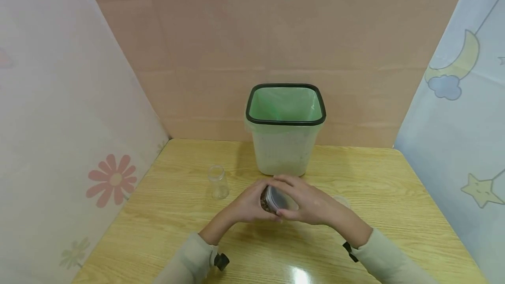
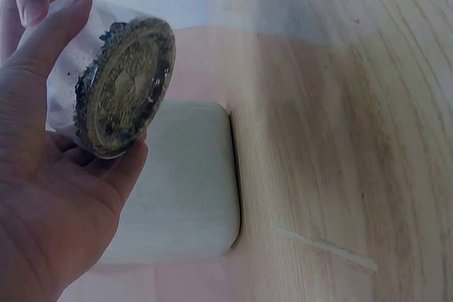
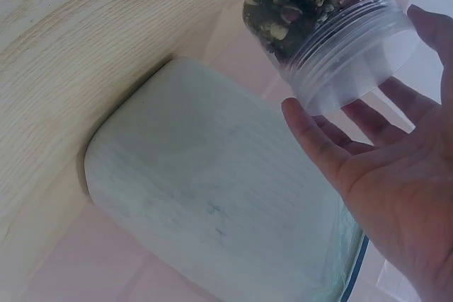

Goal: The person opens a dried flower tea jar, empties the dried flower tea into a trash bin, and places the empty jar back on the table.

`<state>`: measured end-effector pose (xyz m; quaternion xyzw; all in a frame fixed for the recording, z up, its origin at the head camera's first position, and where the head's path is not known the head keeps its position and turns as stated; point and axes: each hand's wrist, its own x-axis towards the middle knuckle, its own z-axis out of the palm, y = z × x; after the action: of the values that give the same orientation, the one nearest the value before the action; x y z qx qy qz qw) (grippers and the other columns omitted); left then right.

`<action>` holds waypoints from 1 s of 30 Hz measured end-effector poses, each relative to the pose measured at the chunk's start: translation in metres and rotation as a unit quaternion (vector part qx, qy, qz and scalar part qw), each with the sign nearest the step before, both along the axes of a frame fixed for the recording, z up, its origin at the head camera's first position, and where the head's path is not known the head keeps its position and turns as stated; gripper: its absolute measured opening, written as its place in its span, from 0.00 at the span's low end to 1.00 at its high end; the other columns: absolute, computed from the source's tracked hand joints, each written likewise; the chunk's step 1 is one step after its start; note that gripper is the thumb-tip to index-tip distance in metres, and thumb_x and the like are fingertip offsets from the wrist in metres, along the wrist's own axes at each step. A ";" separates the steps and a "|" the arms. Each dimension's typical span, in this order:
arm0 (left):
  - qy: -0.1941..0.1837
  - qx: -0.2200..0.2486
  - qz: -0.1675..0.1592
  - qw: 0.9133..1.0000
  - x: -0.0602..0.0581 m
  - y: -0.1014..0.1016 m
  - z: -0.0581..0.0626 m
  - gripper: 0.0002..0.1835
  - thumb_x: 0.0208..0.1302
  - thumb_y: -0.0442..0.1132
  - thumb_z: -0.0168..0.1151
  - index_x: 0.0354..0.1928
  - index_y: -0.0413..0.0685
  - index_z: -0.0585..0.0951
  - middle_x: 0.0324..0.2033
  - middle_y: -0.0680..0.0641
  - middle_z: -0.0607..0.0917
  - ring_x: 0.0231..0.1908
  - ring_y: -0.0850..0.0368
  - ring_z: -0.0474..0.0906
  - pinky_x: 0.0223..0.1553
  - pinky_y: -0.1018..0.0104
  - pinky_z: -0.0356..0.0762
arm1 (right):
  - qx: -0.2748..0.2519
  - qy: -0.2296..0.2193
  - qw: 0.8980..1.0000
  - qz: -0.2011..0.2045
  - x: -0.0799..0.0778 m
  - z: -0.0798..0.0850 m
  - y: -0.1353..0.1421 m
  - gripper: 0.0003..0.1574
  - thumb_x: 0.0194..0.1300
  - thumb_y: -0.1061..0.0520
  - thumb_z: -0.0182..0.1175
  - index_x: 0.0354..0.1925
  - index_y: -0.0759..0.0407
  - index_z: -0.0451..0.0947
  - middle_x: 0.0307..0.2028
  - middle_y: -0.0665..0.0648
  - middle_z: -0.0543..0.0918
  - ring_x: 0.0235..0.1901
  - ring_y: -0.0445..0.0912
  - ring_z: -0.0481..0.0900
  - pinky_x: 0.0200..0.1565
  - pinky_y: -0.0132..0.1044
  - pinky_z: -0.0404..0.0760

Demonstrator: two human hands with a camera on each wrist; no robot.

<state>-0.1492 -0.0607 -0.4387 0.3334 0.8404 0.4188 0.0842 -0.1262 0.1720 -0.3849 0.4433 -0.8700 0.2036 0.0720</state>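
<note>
A clear plastic jar (image 3: 301,15) with dark and tan dried bits inside is held off the table, tilted, between both hands. My left hand (image 1: 252,203) grips the jar's body, thumb and fingers around it. In the left wrist view the base of the jar (image 2: 127,86) faces the camera, its contents settled there. The fingers and thumb of my right hand (image 1: 311,203) curl around the translucent screw lid (image 3: 357,61), fingertips at its edge. In the head view the lid (image 1: 279,200) tips toward the right hand, and the hands hide much of the jar.
Beyond the hands stands a white bin (image 1: 284,150) with a black rim and a green liner. An upright clear glass (image 1: 218,183) is on the table (image 1: 177,231) to the left. Behind the right forearm, a clear round object (image 1: 342,200) is partly hidden.
</note>
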 end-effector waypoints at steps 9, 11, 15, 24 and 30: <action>0.006 0.006 -0.044 0.999 -0.004 -0.003 -0.001 0.55 0.46 0.58 0.82 0.75 0.71 0.60 0.67 0.63 0.71 0.61 0.63 0.71 0.60 0.63 0.75 | -0.015 0.025 0.998 0.056 -0.001 -0.004 0.004 0.44 0.62 0.48 0.72 0.71 0.57 0.68 0.68 0.59 0.71 0.67 0.51 0.70 0.61 0.49 0.78; 0.000 0.012 -0.045 0.999 -0.003 -0.002 -0.002 0.55 0.47 0.57 0.82 0.75 0.71 0.60 0.66 0.63 0.72 0.61 0.63 0.72 0.60 0.63 0.75 | -0.017 0.025 0.998 0.056 -0.001 -0.004 0.005 0.44 0.62 0.49 0.72 0.72 0.58 0.68 0.68 0.60 0.71 0.67 0.52 0.70 0.61 0.49 0.78; -0.013 0.017 -0.026 0.999 -0.001 0.000 -0.002 0.54 0.46 0.58 0.82 0.74 0.70 0.61 0.62 0.61 0.75 0.56 0.63 0.75 0.55 0.65 0.78 | -0.014 0.009 0.999 0.035 -0.001 -0.003 0.004 0.45 0.63 0.48 0.72 0.73 0.56 0.66 0.70 0.61 0.69 0.67 0.55 0.71 0.60 0.51 0.79; 0.015 -0.015 0.061 0.998 0.004 0.005 -0.002 0.57 0.46 0.65 0.79 0.76 0.60 0.61 0.62 0.52 0.74 0.54 0.59 0.75 0.50 0.64 0.79 | 0.003 -0.038 0.998 -0.050 -0.003 0.000 0.001 0.46 0.66 0.42 0.69 0.74 0.55 0.65 0.70 0.62 0.69 0.67 0.57 0.71 0.63 0.53 0.76; 0.048 -0.031 0.086 0.995 0.004 0.008 -0.001 0.57 0.46 0.65 0.79 0.76 0.58 0.62 0.64 0.51 0.74 0.54 0.58 0.75 0.50 0.63 0.79 | 0.000 -0.046 0.997 -0.067 -0.003 -0.002 0.001 0.49 0.67 0.38 0.66 0.75 0.58 0.63 0.69 0.62 0.69 0.66 0.57 0.73 0.61 0.53 0.77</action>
<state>-0.1448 -0.0528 -0.4399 0.2768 0.8815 0.3821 0.0179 -0.1295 0.1725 -0.3873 0.3743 -0.9001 0.2185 0.0453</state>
